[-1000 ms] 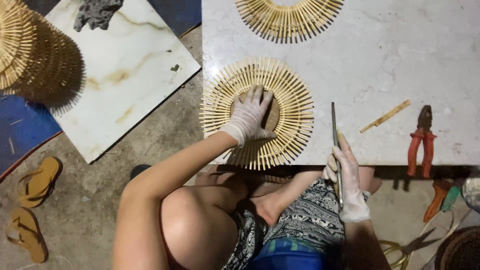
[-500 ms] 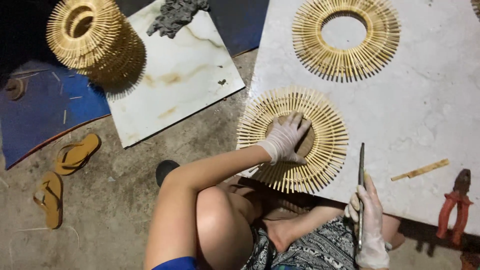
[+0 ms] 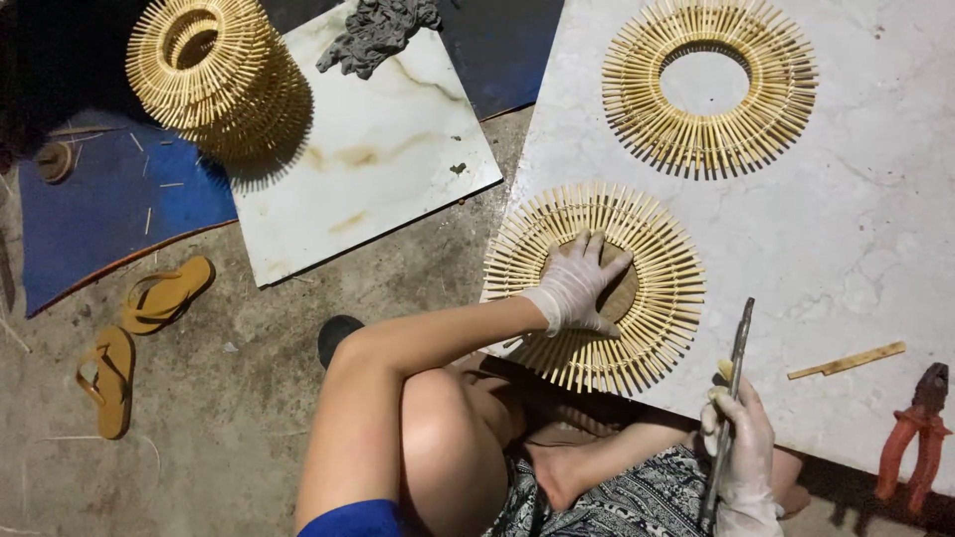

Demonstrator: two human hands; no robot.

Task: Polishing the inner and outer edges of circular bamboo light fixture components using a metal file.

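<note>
Left hand (image 3: 579, 285) presses flat, fingers spread, on the bamboo ring (image 3: 595, 286); right hand (image 3: 739, 452) grips a knife (image 3: 729, 408). Uneven pressure could snap sticks.

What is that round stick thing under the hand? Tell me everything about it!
The ring is a flat circle made of many thin, pale yellow sticks pointing outward like sun rays, probably bamboo. It has a round hole in the middle. It lies flat at the near edge of the white slab. The gloved left hand presses on its centre, covering most of the hole.
</note>
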